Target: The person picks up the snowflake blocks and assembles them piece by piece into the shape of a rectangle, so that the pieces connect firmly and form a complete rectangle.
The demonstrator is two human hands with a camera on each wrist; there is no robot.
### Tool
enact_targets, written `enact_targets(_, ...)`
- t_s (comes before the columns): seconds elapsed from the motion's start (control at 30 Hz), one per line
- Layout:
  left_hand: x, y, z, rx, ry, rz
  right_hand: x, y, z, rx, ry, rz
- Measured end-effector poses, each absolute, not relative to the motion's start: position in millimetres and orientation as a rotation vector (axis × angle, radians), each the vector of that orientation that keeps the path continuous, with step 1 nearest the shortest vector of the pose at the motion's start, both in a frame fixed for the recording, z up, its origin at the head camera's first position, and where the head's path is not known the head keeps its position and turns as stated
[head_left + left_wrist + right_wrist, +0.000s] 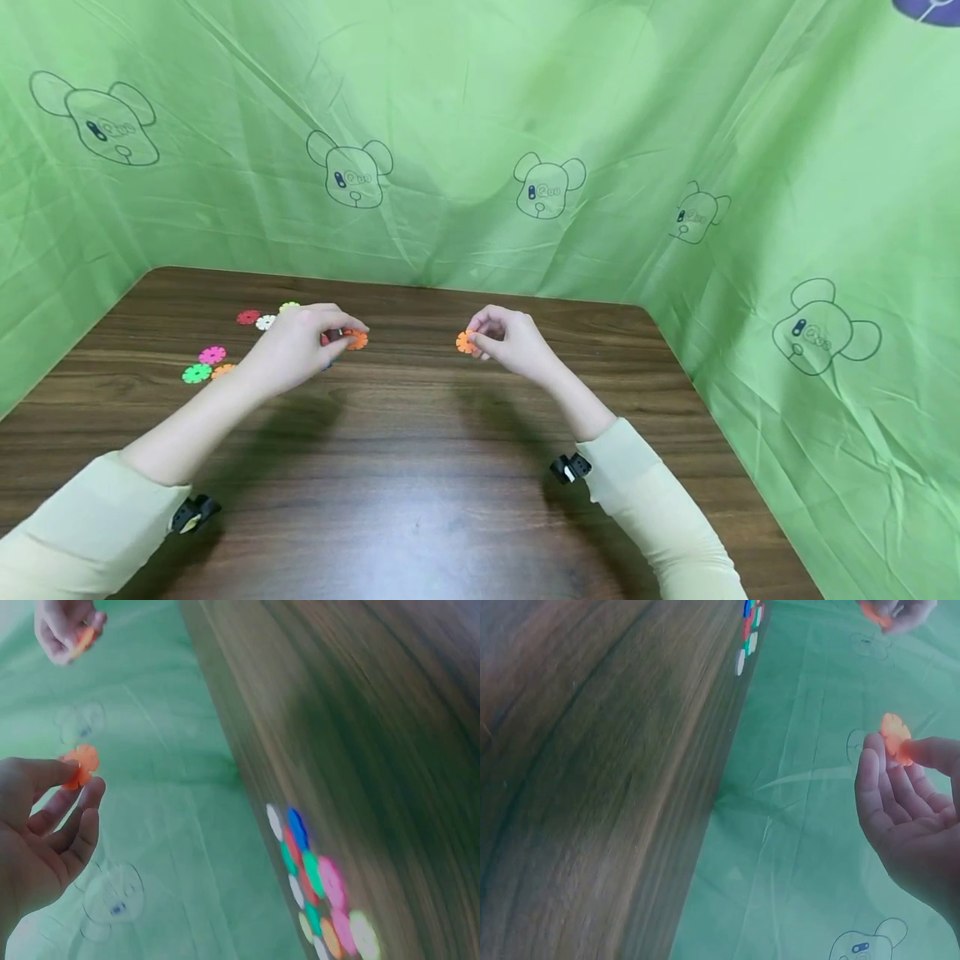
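Observation:
My left hand (306,346) pinches an orange flower-shaped plastic disc (84,766) between thumb and fingers, above the table. To its right, across a gap, my right hand (512,339) pinches a second orange flower-shaped disc (894,739) by its edge. The two discs are apart. Under and beside the left forearm lie several loose discs of the same kind, among them a pink disc (212,355), a green disc (197,373), a red disc (248,317) and a white disc (266,322). The left hand and forearm hide part of this group in the head view.
The brown wood-grain table (420,467) stretches under both arms. Green cloth (450,100) printed with bear heads hangs behind the table and along its sides. Each sleeve cuff carries a small black device, one at the left wrist (195,514) and one at the right (570,468).

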State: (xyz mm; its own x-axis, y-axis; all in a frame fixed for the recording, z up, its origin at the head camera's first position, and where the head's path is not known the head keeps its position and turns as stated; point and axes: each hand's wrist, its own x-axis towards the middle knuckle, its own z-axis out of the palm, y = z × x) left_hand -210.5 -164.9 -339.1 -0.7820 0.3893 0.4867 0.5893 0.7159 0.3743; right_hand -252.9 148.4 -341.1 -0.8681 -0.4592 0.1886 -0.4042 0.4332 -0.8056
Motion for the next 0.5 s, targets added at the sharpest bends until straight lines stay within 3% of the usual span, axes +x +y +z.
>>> enact_targets(0.5,-198,-114,-347,-0.805,-2.351,-0.967,-233,142,-346,-0.698,2.443,-1.602)
